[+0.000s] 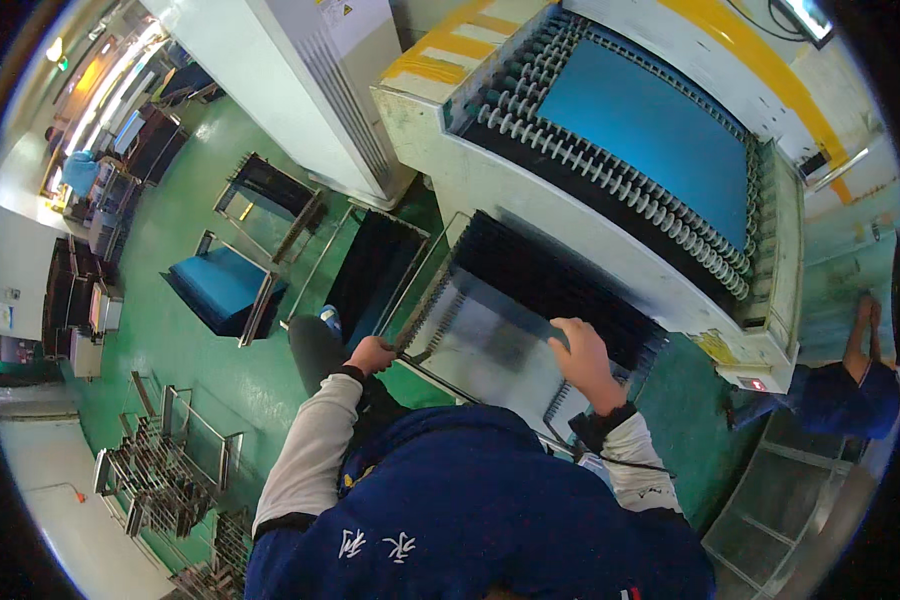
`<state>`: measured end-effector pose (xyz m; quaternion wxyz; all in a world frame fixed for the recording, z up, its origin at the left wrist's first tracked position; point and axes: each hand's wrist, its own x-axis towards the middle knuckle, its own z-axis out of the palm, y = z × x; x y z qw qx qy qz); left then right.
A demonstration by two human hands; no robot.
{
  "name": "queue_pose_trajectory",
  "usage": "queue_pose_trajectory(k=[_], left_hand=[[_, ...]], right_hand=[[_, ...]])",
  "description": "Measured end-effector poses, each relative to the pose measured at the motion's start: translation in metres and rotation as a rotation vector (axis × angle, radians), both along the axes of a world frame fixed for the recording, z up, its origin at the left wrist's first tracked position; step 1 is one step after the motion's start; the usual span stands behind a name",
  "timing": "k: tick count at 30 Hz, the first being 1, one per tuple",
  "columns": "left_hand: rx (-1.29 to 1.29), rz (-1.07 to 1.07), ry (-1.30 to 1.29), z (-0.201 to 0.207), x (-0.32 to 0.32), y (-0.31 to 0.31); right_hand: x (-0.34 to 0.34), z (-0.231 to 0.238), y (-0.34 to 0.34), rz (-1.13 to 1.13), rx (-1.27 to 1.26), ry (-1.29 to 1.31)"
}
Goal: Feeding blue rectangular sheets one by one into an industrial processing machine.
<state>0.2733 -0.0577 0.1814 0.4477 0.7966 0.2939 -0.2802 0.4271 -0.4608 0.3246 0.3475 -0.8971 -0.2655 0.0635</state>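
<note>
My left hand (373, 355) is closed at the near left corner of a slotted rack cart (432, 312). Its fingers curl by the metal frame, and what they grip cannot be made out. Over the right side of that cart is my right hand (583, 358), its thumb apart from the fingers and nothing seen in its grasp. Whether it touches the cart's contents is unclear. Below and between the hands lies a pale, see-through sheet (490, 340). Behind it, a dense row of dark upright panels or slots (540, 280) fills the far part of the cart.
Beyond the cart stands a roller conveyor machine (610, 200) with a blue panel (660, 135) on its rollers. More racks are at left, one with dark panels (375, 260), another with blue panels (220, 285). Metal frames (160, 470) stand lower left. A person (850, 395) is at right.
</note>
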Motion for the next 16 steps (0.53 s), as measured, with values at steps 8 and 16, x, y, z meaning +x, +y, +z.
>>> queue_pose_trajectory(k=[8,16], left_hand=[[-0.033,0.044,-0.036,-0.016,-0.005,0.006],[0.087,-0.1,0.051,-0.016,0.001,0.005]], right_hand=[[-0.008,-0.015,0.016,0.023,-0.193,-0.11],[-0.009,-0.037,0.033,-0.004,-0.502,0.118]])
